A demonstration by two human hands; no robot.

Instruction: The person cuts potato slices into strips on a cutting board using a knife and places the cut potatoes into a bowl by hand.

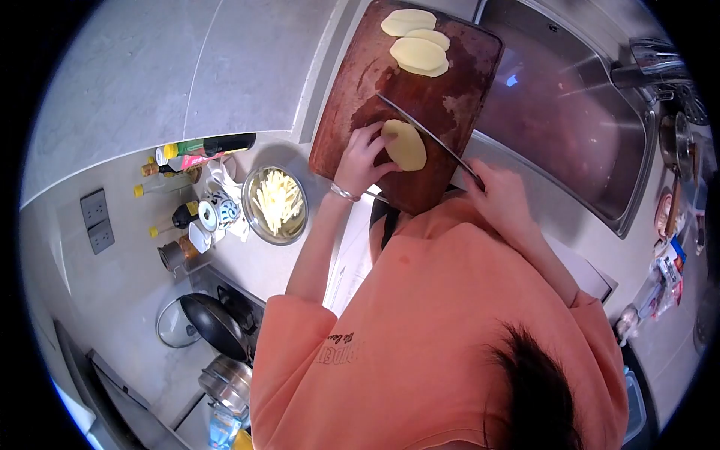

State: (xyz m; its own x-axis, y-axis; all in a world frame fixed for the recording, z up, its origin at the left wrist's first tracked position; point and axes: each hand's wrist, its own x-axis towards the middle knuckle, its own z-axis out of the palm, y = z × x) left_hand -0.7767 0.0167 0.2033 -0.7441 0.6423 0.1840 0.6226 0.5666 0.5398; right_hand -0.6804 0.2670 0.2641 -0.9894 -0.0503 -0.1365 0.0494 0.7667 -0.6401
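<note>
On a reddish-brown cutting board (360, 90) lies a pale yellow potato piece (406, 146), cut face up. My left hand (363, 159) holds it from its left side, fingertips and thumb on its edge. A knife (427, 133) is gripped by its handle in my right hand (500, 196); its blade slants up and left over the board, just beyond the potato piece. Several potato slices (418, 56) lie overlapping at the far end of the board. A glass bowl (276, 205) of cut potato strips stands left of my left wrist.
A steel sink (555, 97) adjoins the board's right side. Bottles (185, 215) and a patterned jar (219, 211) line the left wall. A black wok (215, 324) and a steel pot (226, 382) are at lower left. Packages (670, 262) lie at far right.
</note>
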